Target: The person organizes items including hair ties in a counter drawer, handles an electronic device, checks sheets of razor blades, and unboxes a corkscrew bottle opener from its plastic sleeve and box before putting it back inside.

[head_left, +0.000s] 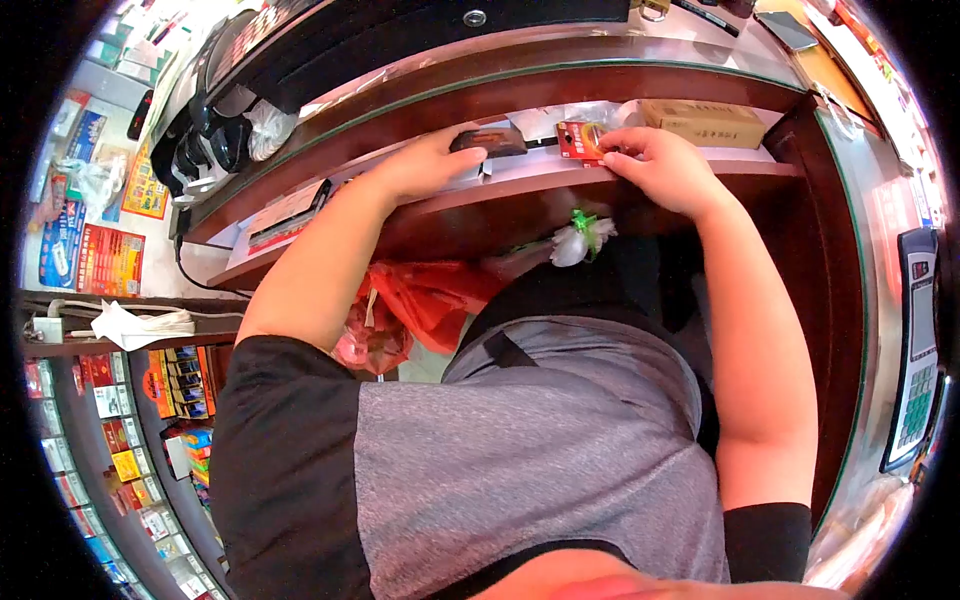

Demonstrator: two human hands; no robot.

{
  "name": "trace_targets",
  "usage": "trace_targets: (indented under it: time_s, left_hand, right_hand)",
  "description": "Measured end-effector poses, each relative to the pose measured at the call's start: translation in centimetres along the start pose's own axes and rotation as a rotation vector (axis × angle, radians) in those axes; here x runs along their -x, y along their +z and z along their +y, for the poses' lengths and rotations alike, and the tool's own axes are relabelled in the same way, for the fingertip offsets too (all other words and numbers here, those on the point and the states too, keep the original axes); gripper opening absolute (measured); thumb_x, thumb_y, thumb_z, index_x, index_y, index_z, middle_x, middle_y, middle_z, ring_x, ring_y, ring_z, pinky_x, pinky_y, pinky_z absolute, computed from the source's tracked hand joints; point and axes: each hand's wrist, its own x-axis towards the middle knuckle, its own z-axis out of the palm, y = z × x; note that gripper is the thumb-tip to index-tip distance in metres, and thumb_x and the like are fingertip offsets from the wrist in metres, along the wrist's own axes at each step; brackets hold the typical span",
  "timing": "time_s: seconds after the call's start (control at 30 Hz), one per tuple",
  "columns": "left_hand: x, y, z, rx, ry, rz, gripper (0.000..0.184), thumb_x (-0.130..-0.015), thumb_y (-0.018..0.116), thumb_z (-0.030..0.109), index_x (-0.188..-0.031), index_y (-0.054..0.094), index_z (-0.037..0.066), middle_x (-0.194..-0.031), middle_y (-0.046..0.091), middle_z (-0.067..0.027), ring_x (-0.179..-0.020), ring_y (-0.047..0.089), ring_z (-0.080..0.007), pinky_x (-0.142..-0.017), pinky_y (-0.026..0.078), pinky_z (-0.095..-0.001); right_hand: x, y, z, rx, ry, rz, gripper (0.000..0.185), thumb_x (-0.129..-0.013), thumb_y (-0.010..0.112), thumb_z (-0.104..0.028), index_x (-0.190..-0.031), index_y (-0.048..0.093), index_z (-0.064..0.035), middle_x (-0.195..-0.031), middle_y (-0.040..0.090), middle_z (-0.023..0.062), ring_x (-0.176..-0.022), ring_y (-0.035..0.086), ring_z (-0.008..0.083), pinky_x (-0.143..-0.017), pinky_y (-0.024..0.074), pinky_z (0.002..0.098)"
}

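My left hand (425, 163) reaches into the shallow drawer, its thumb and fingers closed around the near end of a flat dark brown case (497, 142), perhaps a wallet. At the drawer's front edge, my right hand (662, 168) pinches a small red and yellow packet (577, 142) by its right side. Fingertips partly cover that packet, so its contents cannot be made out. Just behind my right hand lies a brown cardboard box (705, 122). Between the two hands, white paper or plastic shows in the drawer.
The dark red wooden drawer front (560, 185) runs across below both hands. A red plastic bag (430, 295) hangs under it on the left. A calculator (912, 350) sits on the glass counter at right. Packed shelves (125, 440) stand at lower left.
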Motion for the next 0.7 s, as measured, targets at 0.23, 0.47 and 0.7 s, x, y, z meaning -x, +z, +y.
trace_targets:
  time_s: [0.23, 0.47, 0.7]
  left_hand:
    - [4.6, -1.3, 1.4, 0.341, 0.152, 0.067, 0.067, -0.078, 0.075, 0.003, -0.139, 0.048, 0.003, -0.134, 0.054, -0.0091, -0.122, 0.052, -0.0183, -0.107, 0.041, -0.0317]
    - [8.1, -2.0, 6.0, 0.013, 0.503, 0.496, 0.077, -0.067, 0.081, -0.004, -0.136, 0.049, 0.001, -0.131, 0.050, -0.0102, -0.126, 0.050, -0.0213, -0.110, 0.039, -0.0324]
    - [7.0, -2.3, 7.2, 0.118, 0.605, 0.541, 0.074, -0.066, 0.084, 0.003, -0.134, 0.054, 0.005, -0.129, 0.054, -0.0116, -0.123, 0.053, -0.0248, -0.107, 0.041, -0.0333]
  right_hand:
    - [-0.1, 0.0, 0.1, 0.016, -0.002, -0.025, 0.038, -0.090, 0.064, -0.041, -0.119, 0.072, -0.0180, -0.109, 0.072, 0.0135, -0.101, 0.068, 0.0316, -0.089, 0.0524, 0.0407]
    - [-0.3, 0.2, 0.4, 0.013, -0.010, -0.012, 0.038, -0.089, 0.066, -0.041, -0.117, 0.072, -0.0163, -0.105, 0.073, 0.0132, -0.099, 0.069, 0.0306, -0.087, 0.0528, 0.0403]
    - [-0.3, 0.2, 0.4, -0.008, 0.002, -0.002, 0.037, -0.089, 0.066, -0.042, -0.116, 0.072, -0.0169, -0.104, 0.073, 0.0131, -0.098, 0.069, 0.0303, -0.086, 0.0528, 0.0405]
